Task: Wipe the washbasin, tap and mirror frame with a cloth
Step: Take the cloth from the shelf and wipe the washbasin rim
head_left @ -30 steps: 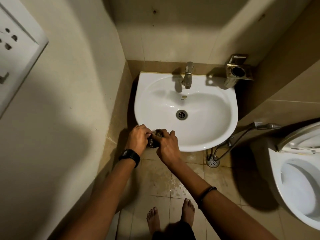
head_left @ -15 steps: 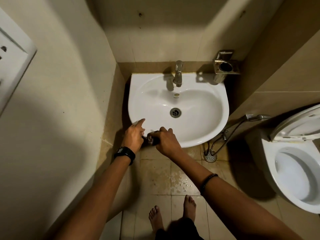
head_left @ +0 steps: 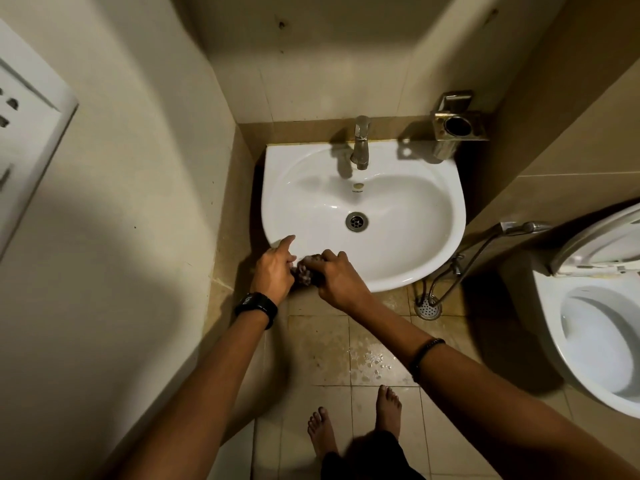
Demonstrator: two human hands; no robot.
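A white washbasin (head_left: 415, 188) hangs on the back wall, with a metal tap (head_left: 360, 142) at its rear middle and a drain at the bottom of the bowl. Both hands meet at the basin's front left rim. A small dark bunched cloth (head_left: 306, 271) sits between them. My right hand (head_left: 341, 280) is closed around the cloth. My left hand (head_left: 275, 268), with a black watch on its wrist, grips the cloth's left end while its index finger points out over the rim. No mirror is in view.
A metal holder (head_left: 457, 124) is fixed to the wall right of the tap. A spray hose (head_left: 485, 247) hangs beside the basin above a floor drain (head_left: 427, 308). An open toilet (head_left: 595, 327) stands at the right. My bare feet are on wet floor tiles.
The hands stay together at the front left rim. My left index finger has lifted and points out over the rim. The view has shifted a little.
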